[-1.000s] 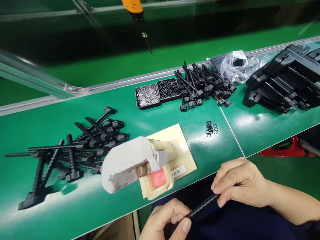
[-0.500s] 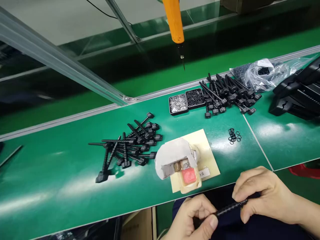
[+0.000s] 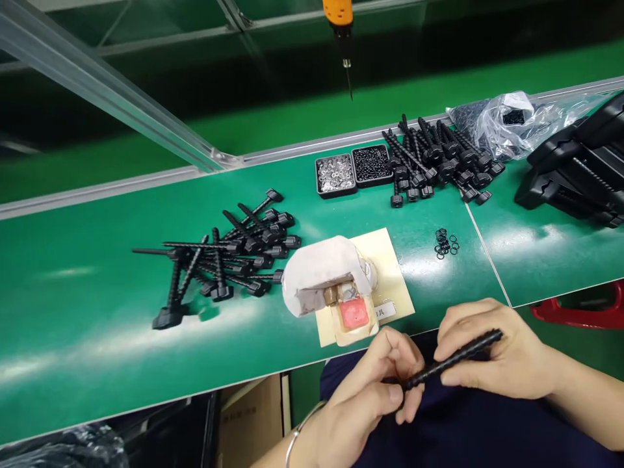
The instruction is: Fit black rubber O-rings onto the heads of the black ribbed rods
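Observation:
A black threaded rod (image 3: 458,356) is held between my two hands in front of the bench's near edge, tilted up to the right. My left hand (image 3: 375,383) closes around its lower left end, and the fingers hide that end. Partway along the shaft, my right hand (image 3: 492,351) pinches it between thumb and fingers, with the tip showing beyond them. Just behind my left hand sits a fixture with a whitish cover (image 3: 322,270) and a pink pad (image 3: 354,314) on a cream board (image 3: 392,260). Small black rings (image 3: 443,244) lie on the bench past my right hand.
Black bolt-like rods with knobs form one pile (image 3: 234,250) at left and another pile (image 3: 439,162) at back right. Between them stand trays of silver pieces (image 3: 336,174) and black screws (image 3: 372,164). An orange electric screwdriver (image 3: 340,16) hangs overhead. Black parts (image 3: 580,169) lie at right.
My right hand has slid along the rod towards my left hand, so the tip now sticks out past its fingers. The rod is raised slightly, and the camera view has shifted.

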{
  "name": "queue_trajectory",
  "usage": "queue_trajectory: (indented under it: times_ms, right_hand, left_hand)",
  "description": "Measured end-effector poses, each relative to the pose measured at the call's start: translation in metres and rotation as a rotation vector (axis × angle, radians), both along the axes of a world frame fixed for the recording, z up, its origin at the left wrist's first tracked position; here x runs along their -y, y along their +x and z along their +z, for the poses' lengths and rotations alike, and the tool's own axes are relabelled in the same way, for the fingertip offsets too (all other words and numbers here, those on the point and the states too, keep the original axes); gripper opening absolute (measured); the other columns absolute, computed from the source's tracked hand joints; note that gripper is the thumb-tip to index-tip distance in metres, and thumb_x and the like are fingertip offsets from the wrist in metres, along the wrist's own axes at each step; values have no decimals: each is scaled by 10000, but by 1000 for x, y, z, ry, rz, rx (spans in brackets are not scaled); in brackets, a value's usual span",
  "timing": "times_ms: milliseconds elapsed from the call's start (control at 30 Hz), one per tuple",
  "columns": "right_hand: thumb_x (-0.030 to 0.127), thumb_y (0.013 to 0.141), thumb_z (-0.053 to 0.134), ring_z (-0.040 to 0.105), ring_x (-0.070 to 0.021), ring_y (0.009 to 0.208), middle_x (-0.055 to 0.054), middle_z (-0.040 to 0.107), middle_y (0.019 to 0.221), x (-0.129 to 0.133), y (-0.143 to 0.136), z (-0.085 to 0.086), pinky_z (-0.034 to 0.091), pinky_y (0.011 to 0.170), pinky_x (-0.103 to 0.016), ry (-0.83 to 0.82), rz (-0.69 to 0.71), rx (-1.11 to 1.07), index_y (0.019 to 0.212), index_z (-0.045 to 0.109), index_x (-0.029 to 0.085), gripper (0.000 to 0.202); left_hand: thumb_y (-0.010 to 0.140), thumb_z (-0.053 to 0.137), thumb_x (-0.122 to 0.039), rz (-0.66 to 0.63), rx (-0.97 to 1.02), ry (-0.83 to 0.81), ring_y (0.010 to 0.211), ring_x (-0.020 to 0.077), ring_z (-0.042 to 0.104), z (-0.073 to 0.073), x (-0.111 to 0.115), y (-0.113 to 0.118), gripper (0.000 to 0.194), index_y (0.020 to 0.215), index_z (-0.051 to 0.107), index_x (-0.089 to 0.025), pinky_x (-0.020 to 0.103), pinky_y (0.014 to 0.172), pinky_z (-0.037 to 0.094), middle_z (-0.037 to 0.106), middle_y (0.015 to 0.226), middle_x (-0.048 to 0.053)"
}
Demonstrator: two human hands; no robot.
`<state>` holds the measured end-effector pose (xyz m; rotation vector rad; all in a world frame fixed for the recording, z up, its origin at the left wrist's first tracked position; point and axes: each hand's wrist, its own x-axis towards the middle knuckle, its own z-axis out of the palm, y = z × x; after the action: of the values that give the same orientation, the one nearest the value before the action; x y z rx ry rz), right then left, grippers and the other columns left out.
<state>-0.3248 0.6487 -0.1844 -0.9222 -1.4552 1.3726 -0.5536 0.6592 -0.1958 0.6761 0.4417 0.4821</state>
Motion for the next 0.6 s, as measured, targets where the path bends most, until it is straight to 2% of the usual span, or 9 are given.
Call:
queue_trajectory:
  times_ms: [67, 133, 300, 433, 500, 600]
  right_hand:
    - [134, 813, 807, 647, -57, 681, 0, 693, 805, -3, 13, 8, 524, 671, -96, 32, -85, 72, 910, 760, 174, 116]
    - [144, 813, 811, 640, -56, 677, 8, 687, 807, -3, 20, 13, 527, 668, -99, 66, -146, 111, 918, 752, 182, 126]
    - [117, 853, 766, 674, -76, 770, -39, 708, 870, 3, 0, 9, 556, 745, -109, 158, -15, 78, 992, 734, 129, 142]
    - [77, 864, 737, 684, -83, 787, -73, 710, 882, 7, -15, 3, 568, 757, -116, 284, -84, 124, 1004, 710, 74, 143]
    - [59, 864, 730, 679, -96, 755, -87, 704, 865, 9, -16, 1, 576, 717, -146, 413, -151, 194, 997, 701, 47, 136]
    - [62, 926, 642, 664, -137, 734, -109, 699, 853, 13, -14, -3, 563, 633, -227, 620, -185, 354, 1012, 688, 21, 106]
  left_hand:
    - [972, 593, -372, 2, 43, 36, 833, 127, 585, 0, 0, -2, 276, 1192, 557, -209, 237, 738, 471, 598, 1009, 51]
    - [1003, 585, -332, 18, 0, 80, 875, 112, 613, 0, 1, -4, 296, 1287, 568, -249, 221, 803, 499, 651, 1014, 52]
    - [926, 710, -282, 132, -77, 160, 753, 71, 682, 2, 5, 2, 254, 1180, 708, -287, 125, 704, 539, 702, 919, 14]
    - [901, 734, -250, 250, -183, 204, 691, 121, 724, 3, 7, 7, 253, 1154, 742, -260, 179, 672, 601, 756, 795, 36]
    - [897, 730, -207, 322, -280, 307, 637, 134, 724, 3, 7, 8, 237, 1128, 762, -246, 185, 614, 606, 756, 756, 40]
    - [918, 693, -189, 360, -400, 596, 617, 104, 703, 3, 6, 9, 324, 1218, 728, -306, 160, 605, 593, 758, 806, 16]
